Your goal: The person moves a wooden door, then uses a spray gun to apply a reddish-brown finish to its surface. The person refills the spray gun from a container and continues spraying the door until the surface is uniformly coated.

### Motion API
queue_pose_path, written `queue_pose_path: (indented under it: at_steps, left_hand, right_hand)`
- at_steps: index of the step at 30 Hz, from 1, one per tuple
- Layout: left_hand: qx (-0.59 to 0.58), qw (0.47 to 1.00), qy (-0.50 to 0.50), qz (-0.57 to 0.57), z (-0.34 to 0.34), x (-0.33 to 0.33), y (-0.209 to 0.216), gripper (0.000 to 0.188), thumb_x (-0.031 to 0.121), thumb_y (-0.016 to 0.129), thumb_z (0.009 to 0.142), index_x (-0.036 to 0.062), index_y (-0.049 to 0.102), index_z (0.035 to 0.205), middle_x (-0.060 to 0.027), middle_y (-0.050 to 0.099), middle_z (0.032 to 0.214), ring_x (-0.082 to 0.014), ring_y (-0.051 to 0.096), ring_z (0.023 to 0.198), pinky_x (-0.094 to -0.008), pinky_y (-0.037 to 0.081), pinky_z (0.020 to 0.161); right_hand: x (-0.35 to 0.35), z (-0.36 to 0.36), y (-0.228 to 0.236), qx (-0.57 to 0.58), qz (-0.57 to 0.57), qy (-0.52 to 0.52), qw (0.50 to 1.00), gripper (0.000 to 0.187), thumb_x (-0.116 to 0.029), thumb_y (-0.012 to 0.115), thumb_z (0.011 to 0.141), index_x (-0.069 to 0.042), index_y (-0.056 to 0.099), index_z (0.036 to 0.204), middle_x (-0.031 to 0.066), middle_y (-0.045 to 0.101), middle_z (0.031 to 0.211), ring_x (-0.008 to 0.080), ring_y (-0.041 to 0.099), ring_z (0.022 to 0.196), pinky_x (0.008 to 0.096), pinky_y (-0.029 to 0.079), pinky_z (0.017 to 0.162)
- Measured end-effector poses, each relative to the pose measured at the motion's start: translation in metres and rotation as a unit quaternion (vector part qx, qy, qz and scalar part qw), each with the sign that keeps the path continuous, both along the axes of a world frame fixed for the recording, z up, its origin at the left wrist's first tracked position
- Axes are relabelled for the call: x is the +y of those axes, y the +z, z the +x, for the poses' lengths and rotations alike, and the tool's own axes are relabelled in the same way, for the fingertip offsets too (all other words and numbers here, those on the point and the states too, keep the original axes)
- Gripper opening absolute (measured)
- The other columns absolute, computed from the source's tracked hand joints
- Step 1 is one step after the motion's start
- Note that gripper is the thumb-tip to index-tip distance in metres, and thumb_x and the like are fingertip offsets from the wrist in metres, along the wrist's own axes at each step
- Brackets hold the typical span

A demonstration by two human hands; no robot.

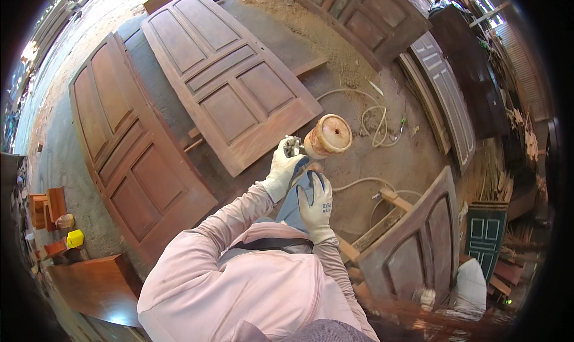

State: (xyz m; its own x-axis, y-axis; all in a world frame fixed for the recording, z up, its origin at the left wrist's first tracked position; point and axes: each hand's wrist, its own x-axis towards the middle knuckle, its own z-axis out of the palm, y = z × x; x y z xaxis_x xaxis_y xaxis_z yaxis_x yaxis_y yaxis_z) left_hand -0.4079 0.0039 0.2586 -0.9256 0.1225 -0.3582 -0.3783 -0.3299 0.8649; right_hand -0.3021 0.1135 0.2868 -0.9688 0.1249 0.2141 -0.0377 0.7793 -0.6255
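A spray gun (293,144) with a round, stained paint cup (329,137) on it is in front of me. My left hand (280,171), in a white glove with a blue palm, is closed around its metal body, partly hiding it. Just below the cup is my right hand (317,203), in a matching glove. Its fingers curl inward, and whatever is between them is hidden. A pale hose (359,182) runs across the ground and passes out of sight behind the right hand. Nearest beyond the gun lies a brown panelled door (239,112).
Another brown door (128,144) lies at the left, and one (359,19) at the far side. An arched panel (418,246) leans at the right on wooden bars. Hose loops (379,124) lie on the ground. A yellow container (75,238) stands at the left.
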Motion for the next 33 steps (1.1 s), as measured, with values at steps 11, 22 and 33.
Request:
queue_pose_path:
  at_steps: [11,22,33]
  left_hand:
    - [-0.108,0.953,0.076,0.273,-0.249,0.206,0.019,0.011,0.020,0.057,0.094,0.0112,0.055,0.100,-0.0029,0.060,0.090,-0.0134,0.061,0.081,-0.0305,0.052,0.071]
    - [-0.090,0.844,0.173,0.500,-0.416,0.303,0.081,0.018,0.027,0.053,0.097,0.0112,0.062,0.095,-0.0037,0.064,0.081,-0.0183,0.062,0.073,-0.0346,0.052,0.070]
    - [-0.046,0.805,0.288,0.516,-0.604,0.338,-0.005,0.019,0.032,0.054,0.097,0.0151,0.063,0.097,0.0007,0.062,0.077,-0.0140,0.059,0.069,-0.0298,0.050,0.064]
  right_hand:
    - [0.198,-0.293,0.040,0.138,-0.095,0.063,0.984,0.024,-0.008,0.070,0.082,0.004,0.065,0.102,0.0186,0.065,0.091,0.0337,0.065,0.080,0.0375,0.051,0.071]
    - [0.274,-0.483,0.095,0.193,-0.029,0.024,0.981,0.019,-0.009,0.073,0.080,0.002,0.068,0.094,0.0158,0.068,0.087,0.0313,0.067,0.077,0.0366,0.053,0.068]
    - [0.307,-0.681,0.037,0.176,-0.014,0.152,0.972,0.011,-0.007,0.072,0.081,0.001,0.066,0.085,0.0140,0.065,0.078,0.0298,0.064,0.068,0.0380,0.050,0.060]
